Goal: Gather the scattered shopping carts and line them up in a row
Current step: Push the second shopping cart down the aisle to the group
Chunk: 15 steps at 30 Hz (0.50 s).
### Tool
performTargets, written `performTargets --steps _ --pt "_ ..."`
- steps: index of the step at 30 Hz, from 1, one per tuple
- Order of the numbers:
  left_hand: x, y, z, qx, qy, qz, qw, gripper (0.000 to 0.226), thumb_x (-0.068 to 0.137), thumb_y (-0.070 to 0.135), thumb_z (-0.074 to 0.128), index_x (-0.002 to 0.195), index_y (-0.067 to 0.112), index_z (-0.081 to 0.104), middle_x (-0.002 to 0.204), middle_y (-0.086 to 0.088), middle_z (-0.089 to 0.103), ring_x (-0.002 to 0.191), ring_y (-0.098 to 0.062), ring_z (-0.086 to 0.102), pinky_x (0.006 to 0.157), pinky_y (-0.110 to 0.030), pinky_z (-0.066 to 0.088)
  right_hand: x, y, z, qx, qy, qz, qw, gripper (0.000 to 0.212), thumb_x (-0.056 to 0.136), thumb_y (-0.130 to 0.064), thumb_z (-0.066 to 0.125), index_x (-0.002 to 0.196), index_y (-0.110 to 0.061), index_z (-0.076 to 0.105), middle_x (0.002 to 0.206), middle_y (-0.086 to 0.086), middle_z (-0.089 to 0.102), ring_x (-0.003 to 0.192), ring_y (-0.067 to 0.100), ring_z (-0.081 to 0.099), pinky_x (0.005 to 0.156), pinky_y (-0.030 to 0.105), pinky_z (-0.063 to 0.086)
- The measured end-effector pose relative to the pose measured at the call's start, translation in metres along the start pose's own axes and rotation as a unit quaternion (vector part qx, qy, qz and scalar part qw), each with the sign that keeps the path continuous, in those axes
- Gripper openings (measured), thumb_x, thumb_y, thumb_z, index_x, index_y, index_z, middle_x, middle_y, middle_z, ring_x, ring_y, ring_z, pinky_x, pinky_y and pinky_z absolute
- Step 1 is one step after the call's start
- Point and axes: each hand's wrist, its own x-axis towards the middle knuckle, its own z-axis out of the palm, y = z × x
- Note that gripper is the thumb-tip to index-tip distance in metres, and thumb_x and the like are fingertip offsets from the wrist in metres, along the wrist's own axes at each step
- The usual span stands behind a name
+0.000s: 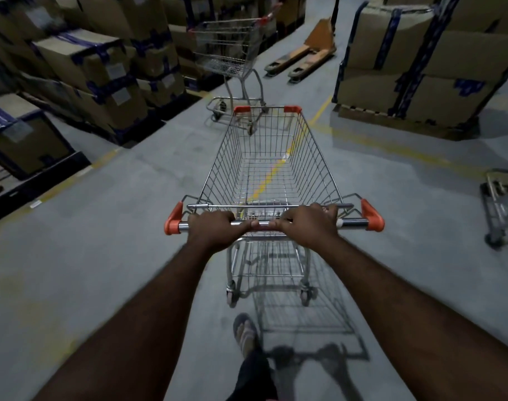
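Observation:
A wire shopping cart (pixel 271 160) with orange corner caps stands right in front of me on the grey floor, its basket empty. My left hand (pixel 215 230) and my right hand (pixel 309 224) both grip its metal handle bar, close together near the middle. A second cart (pixel 229 50) stands farther ahead, just beyond the front of mine and slightly left. Part of a third cart (pixel 504 206) shows at the right edge.
Stacked cardboard boxes on pallets (pixel 88 70) line the left side, and another wrapped stack (pixel 414 62) stands at the right. An orange pallet jack (pixel 307 53) lies ahead at the back. Yellow floor lines (pixel 270 175) mark the aisle. My sandalled foot (pixel 245 332) is behind the cart.

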Motion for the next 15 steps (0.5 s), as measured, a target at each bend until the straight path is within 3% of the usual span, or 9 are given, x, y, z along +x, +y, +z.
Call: performTargets --steps 4,9,13,15 --pt "0.073 -0.003 -0.006 0.002 0.007 -0.006 1.000 0.084 0.071 0.098 0.016 0.071 0.026 0.058 0.081 0.004 0.066 0.096 -0.025 0.064 0.091 -0.044 0.035 0.073 0.011 -0.008 0.003 0.023 -0.017 1.000 0.054 0.090 -0.075 0.033 0.103 -0.040 0.072 0.102 -0.009 0.070 0.115 0.020 0.051 0.100 0.049 0.023" --pt "0.169 -0.002 -0.016 -0.001 0.011 -0.012 1.000 0.079 0.075 0.096 0.019 0.075 0.027 0.057 0.089 0.002 0.071 0.100 -0.025 0.065 0.096 -0.047 0.034 0.173 0.029 -0.027 -0.008 0.024 -0.032 0.999 0.062 0.085 -0.081 0.030 0.088 -0.034 0.070 0.089 -0.009 0.069 0.101 0.019 0.058 0.094 0.046 0.026" --pt "0.240 0.001 -0.025 -0.011 0.011 -0.014 1.000 0.077 0.076 0.095 0.020 0.071 0.026 0.053 0.092 0.000 0.072 0.100 -0.026 0.065 0.102 -0.048 0.036 0.247 0.042 -0.047 -0.011 0.011 -0.030 0.999 0.080 0.071 -0.089 0.017 0.094 -0.035 0.072 0.096 -0.008 0.071 0.103 0.019 0.061 0.095 0.044 0.026" --pt "0.272 0.002 -0.027 -0.009 0.016 -0.020 1.000 0.077 0.077 0.094 0.020 0.072 0.026 0.054 0.092 -0.001 0.073 0.101 -0.027 0.065 0.102 -0.048 0.036 0.282 0.048 -0.052 -0.025 0.020 -0.042 0.999 0.076 0.076 -0.090 0.023 0.097 -0.036 0.072 0.099 -0.008 0.072 0.104 0.019 0.061 0.095 0.044 0.025"
